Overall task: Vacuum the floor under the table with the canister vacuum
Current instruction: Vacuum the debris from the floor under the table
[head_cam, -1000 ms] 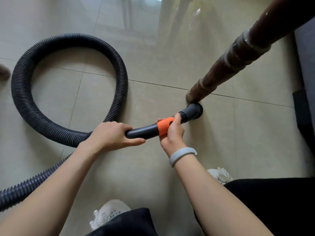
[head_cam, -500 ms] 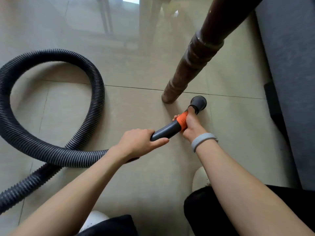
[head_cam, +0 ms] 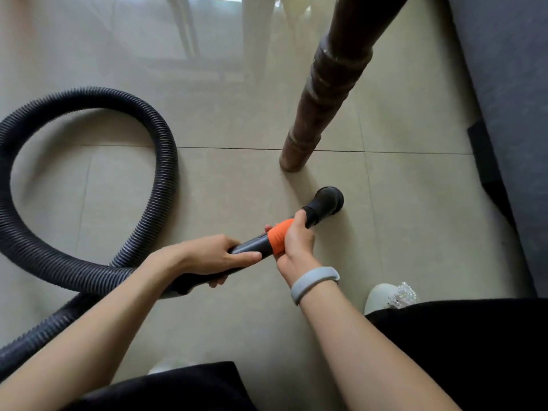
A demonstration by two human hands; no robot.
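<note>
Two hands grasp wand [head_cam: 252,243] | left [head_cam: 207,256], right [head_cam: 296,241] | nozzle [head_cam: 326,200] points up-right

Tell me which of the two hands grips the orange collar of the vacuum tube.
The right hand, the one with the grey wristband, grips the orange collar near the nozzle. The left hand holds the dark tube farther back, toward the hose.

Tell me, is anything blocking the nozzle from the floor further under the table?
Yes: the table leg stands just beyond the nozzle, slightly left, not touching. Bare floor lies either side.
</note>
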